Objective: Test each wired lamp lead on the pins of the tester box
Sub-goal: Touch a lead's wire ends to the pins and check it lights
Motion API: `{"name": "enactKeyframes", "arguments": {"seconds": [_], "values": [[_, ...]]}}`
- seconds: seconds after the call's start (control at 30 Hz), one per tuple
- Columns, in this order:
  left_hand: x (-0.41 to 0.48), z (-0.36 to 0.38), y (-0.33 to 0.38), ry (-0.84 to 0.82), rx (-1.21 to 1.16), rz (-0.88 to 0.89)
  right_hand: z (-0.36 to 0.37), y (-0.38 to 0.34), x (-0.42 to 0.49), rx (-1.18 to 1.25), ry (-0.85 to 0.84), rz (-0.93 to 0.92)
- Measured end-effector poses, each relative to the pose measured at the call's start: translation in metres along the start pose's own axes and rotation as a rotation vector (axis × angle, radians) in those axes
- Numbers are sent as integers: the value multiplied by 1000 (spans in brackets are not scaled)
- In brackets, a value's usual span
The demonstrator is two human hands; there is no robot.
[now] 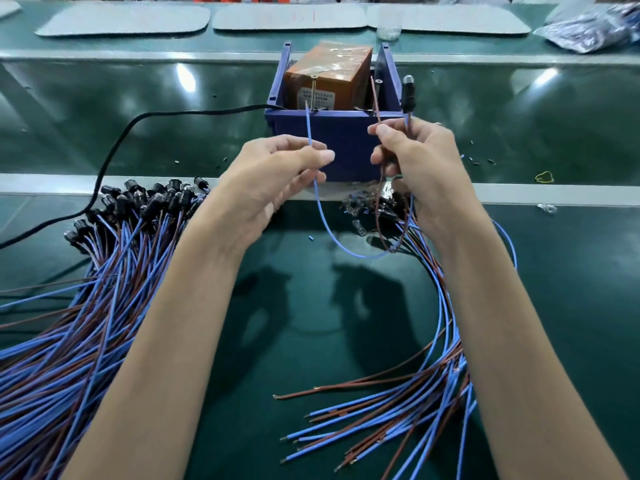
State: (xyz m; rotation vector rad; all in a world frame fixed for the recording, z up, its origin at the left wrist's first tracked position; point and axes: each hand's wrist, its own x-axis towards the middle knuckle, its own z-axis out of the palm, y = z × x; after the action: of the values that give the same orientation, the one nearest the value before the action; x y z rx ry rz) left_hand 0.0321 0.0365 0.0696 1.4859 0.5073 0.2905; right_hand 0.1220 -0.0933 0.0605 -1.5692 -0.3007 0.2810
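1. In the head view, our left hand (pixel 277 171) pinches a thin blue insulated wire (pixel 309 133) between thumb and forefinger, the other fingers loosely curled. The wire stands upright above the hand so that its bare tip reaches a slim upright metal pin (pixel 313 93). We cannot tell whether the tip is touching it.
2. Our right hand (pixel 419 161) pinches a thin brown insulated wire (pixel 376 109), raised the same way toward the box's far right corner. Above its fingers a black lamp holder with a clear bulb (pixel 408 93) stands upright, probably so that we can watch the bulb.
3. The blue plastic tester box with a tape-wrapped orange block inside (pixel 346 143) stands just beyond both hands. A black power cable (pixel 138 117) runs away from it past our left hand.
4. Below the hands the two wires sag into one loop. We judge that they are spread apart so each end meets its own pin.
5. A large heap of blue-and-brown leads with black holders (pixel 104 271) lies outside our left forearm on the green bench (pixel 294 306). A smaller fan of leads (pixel 415 393) lies under our right forearm.
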Motion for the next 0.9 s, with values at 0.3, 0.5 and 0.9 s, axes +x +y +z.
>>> {"name": "enactKeyframes", "arguments": {"seconds": [0.3, 0.5, 0.9], "values": [[1, 2, -7, 91, -31, 131, 2, 2, 1, 40, 19, 9], [2, 1, -9, 201, -39, 130, 0, 2, 1, 50, 20, 8], [2, 7, -7, 220, -135, 184, -2, 2, 1, 85, 71, 13]]}}
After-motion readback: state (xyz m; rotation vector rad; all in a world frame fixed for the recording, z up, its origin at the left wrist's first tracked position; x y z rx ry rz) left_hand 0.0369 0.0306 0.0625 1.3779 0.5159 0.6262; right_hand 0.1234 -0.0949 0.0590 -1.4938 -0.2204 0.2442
